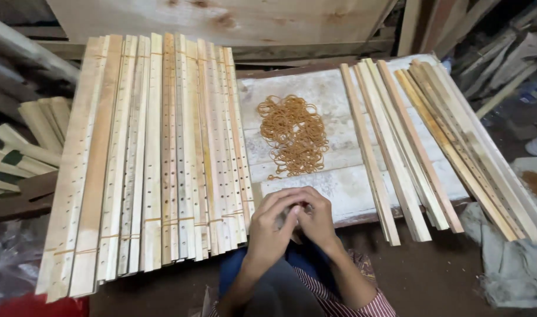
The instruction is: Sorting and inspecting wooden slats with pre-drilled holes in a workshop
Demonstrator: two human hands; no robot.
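Left hand (272, 226), right hand (316, 216): closed together at surface (362, 196) edge, fingering small item, unclear. Rubber bands (293, 135) near; drilled slats (157, 152) bundled left, loose slats (421, 147) right.

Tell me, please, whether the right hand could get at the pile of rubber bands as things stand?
Probably yes: the right hand sits just below the rubber bands, with only bare board between them.

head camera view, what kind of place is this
Probably a small woodworking shop. Bundled wooden slats with drilled holes lie on the left, loose wooden strips on the right, a pile of rubber bands sits between, and offcuts are stacked around the worn board.
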